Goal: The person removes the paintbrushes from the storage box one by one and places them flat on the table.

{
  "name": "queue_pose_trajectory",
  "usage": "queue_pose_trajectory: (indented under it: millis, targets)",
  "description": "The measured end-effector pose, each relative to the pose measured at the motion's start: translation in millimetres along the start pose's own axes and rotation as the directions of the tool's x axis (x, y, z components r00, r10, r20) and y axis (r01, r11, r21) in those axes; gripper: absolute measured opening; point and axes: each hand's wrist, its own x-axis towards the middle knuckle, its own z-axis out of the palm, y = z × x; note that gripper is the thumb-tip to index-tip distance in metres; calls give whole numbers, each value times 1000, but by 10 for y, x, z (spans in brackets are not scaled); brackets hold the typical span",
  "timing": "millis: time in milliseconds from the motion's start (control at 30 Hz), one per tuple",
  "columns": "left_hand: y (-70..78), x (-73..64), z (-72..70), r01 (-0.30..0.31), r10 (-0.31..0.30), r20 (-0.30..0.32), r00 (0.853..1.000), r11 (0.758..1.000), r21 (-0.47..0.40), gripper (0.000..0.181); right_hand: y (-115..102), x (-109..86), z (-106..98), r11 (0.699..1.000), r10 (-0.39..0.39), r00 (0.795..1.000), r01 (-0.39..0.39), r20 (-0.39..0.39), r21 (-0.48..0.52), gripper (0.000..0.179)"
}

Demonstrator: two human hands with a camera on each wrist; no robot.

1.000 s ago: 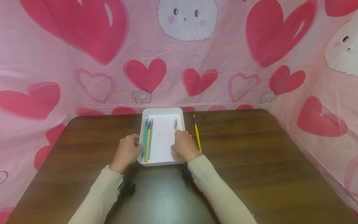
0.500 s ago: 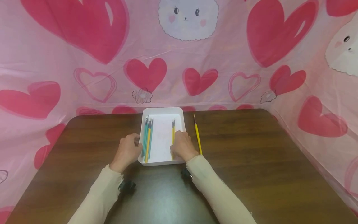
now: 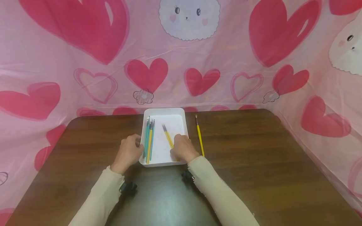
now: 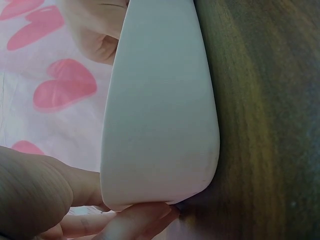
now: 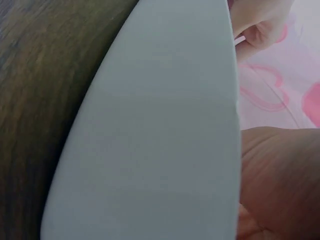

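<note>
A white tray (image 3: 161, 164) stands on the table, and my left hand (image 3: 128, 153) holds its left side. In the left wrist view the thumb and fingers (image 4: 137, 220) pinch the tray's wall. Over the tray's right part, my right hand (image 3: 183, 148) holds yellow paintbrushes (image 3: 168, 137), slanted with bristles toward the far left. Its fingertips are hidden in the head view; in the right wrist view the tray wall (image 5: 150, 120) covers part of the hand. Several teal paintbrushes (image 3: 146, 136) and a yellow-handled one lie along the tray's left side.
A single yellow paintbrush (image 3: 199, 135) lies on the brown wooden table (image 3: 249, 169), just right of the tray. Behind and at the sides hangs a pink cloth (image 3: 175, 53) printed with hearts.
The yellow paintbrushes in my right hand have moved left from the tray's right side, their bristle ends swinging left into a slant. My left hand has stayed on the tray.
</note>
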Motion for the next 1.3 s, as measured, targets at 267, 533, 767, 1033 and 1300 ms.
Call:
queue_pose_trajectory:
  millis: [267,533,767,1033,1300]
  targets:
    - [-6,-8,-4,-6,6,11,1000,1000,-9,45,14,0,-43,1000,2,998,-3,63,23,28]
    - [-6,-2,-10,-8,8,10,1000,1000,-6,45,17,24,-100,996,-76,995,74,58,40,23]
    - [11,-6,-10,3,-3,9,1000,1000,-1,46,73,41,-190,986,-118,993,117,2,118,13]
    - [23,4,-4,5,-5,14,1000,1000,0,46,157,91,-299,962,-68,997,57,30,265,13]
    - [10,-10,-13,9,-9,8,1000,1000,-11,45,227,95,-393,932,-110,992,83,56,353,16]
